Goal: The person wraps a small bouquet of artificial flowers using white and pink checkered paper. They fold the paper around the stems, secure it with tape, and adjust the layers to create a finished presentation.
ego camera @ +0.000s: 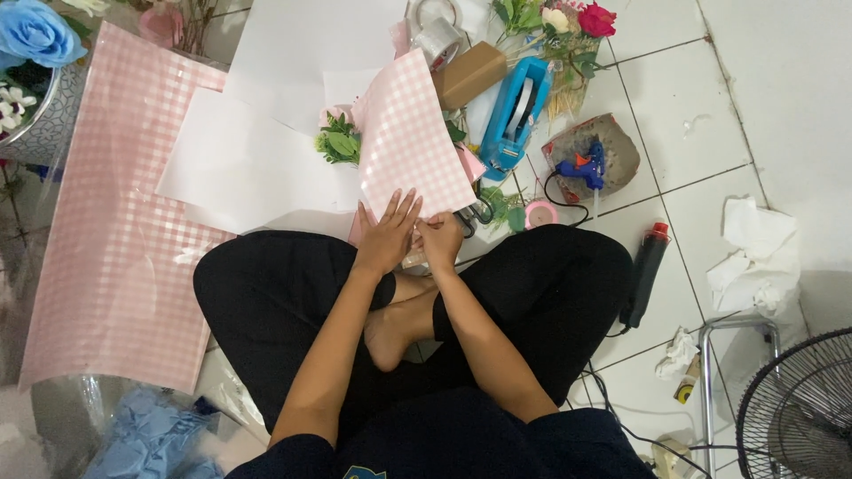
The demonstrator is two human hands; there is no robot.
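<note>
Both hands work the near edge of the pink checked paper [415, 142]: left hand [387, 232] pressed flat, right hand [441, 238] pinching it. The fold seems underway; creasing likely needs steady pressure

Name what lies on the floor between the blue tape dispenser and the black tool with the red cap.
In the head view, between the blue tape dispenser and the black tool lies a blue glue gun on a brownish slab.
</note>
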